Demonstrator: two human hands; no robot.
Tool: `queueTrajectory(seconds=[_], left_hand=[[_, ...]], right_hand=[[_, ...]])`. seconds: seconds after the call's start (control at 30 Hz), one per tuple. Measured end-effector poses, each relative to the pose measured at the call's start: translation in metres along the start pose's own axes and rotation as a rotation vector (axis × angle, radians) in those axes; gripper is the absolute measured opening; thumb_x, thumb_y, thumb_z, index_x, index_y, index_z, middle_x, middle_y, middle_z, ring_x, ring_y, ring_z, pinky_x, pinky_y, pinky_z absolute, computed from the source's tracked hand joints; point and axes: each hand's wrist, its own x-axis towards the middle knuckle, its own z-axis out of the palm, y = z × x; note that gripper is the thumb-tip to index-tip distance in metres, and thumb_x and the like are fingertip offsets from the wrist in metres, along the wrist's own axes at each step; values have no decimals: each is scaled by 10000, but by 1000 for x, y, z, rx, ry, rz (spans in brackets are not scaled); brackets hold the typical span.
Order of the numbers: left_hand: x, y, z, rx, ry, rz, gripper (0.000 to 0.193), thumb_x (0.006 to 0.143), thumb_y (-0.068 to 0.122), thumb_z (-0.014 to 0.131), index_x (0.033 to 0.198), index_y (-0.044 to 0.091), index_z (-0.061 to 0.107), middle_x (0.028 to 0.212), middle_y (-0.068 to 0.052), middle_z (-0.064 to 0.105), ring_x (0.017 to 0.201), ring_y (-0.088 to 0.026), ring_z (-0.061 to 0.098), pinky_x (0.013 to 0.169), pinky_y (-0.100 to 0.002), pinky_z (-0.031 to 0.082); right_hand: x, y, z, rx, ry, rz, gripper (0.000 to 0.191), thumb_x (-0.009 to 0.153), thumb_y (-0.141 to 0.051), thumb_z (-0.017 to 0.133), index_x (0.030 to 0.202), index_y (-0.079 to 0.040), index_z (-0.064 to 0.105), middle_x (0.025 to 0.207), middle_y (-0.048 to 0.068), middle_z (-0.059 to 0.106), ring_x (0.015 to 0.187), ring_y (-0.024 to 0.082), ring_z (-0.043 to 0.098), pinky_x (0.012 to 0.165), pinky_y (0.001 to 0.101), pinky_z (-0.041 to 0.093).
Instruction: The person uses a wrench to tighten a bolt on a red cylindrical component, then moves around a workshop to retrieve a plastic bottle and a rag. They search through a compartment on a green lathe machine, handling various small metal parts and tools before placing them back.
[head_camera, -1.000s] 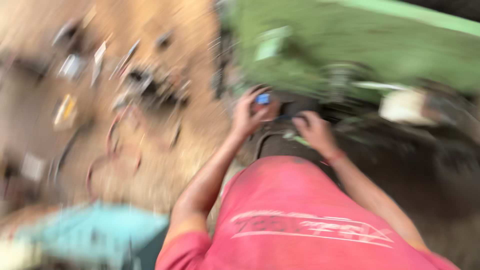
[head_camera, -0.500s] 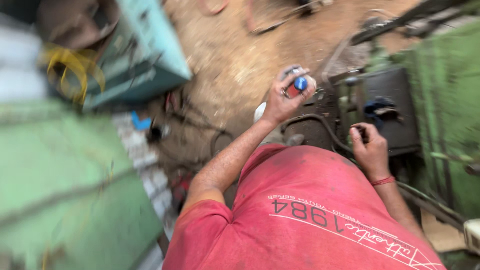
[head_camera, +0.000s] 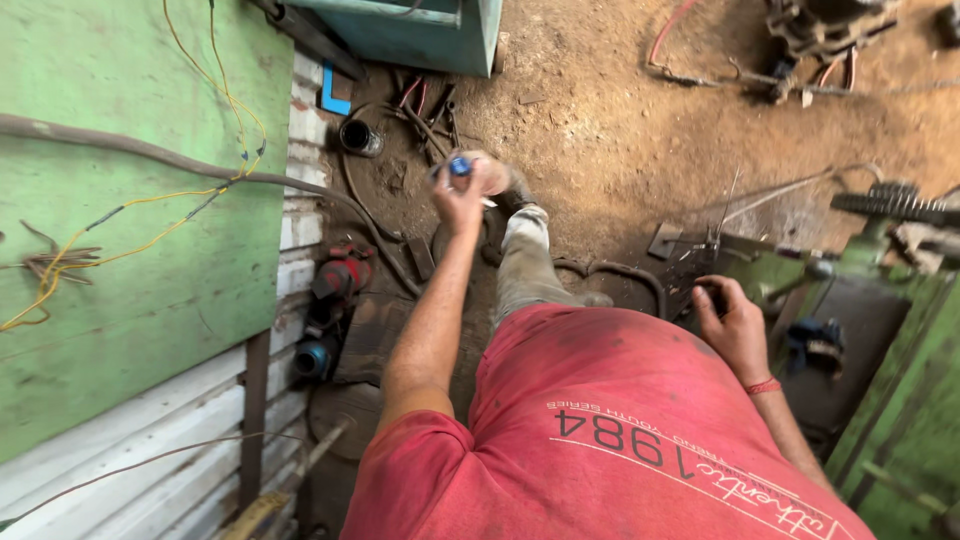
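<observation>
Left hand (head_camera: 462, 190) has swung out over the floor, pinching a blue-tipped tool (head_camera: 458, 166).
Right hand (head_camera: 735, 325) now grips a green machine (head_camera: 890, 400) part; work looks unfinished.

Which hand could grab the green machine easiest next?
Probably the right hand: it already rests at the green metal machine. The left hand is raised away, fingers closed on a small blue-capped object.
</observation>
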Motion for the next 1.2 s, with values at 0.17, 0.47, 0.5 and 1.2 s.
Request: queueTrajectory(seconds=[0.17, 0.47, 0.5, 1.2], left_hand=[[62, -40, -18, -6, 151, -132, 457, 865, 365, 838, 1238, 126, 726, 1194, -126, 718, 1043, -246, 730, 924, -399, 611], [113, -53, -32, -265, 37, -151, 344, 950, 285, 791, 1100, -20, 739, 1019, -104, 773, 920, -206, 719, 846, -363, 577], [113, -49, -30, -369, 1, -108, 339, 969, 276, 781, 1094, -36, 734, 1020, -106, 766, 921, -190, 700, 852, -356, 577], [-72, 238, 6, -281, -1313, 567, 471, 864, -42, 739, 1313, 35, 619, 1391, -116, 616, 1336, -276, 599, 1123, -377, 487]], right_hand=[[63, -27, 26, -143, -164, 159, 247, 1008, -219, 689, 1200, -64, 688, 877, 151, 732, 720, 245, 697, 680, 353, 536], [176, -103, 42, -194, -249, -142, 284, 984, -225, 703, 1182, -24, 664, 982, 202, 715, 905, 368, 705, 770, 424, 550], [182, -110, 42, -196, -245, -156, 278, 987, -232, 705, 1171, -27, 666, 984, 201, 715, 908, 365, 707, 780, 425, 553], [118, -66, -40, 547, -206, -340, 531, 1088, -382, 553, 1527, -84, 529, 1575, 133, 513, 1513, 263, 448, 1274, 415, 342]])
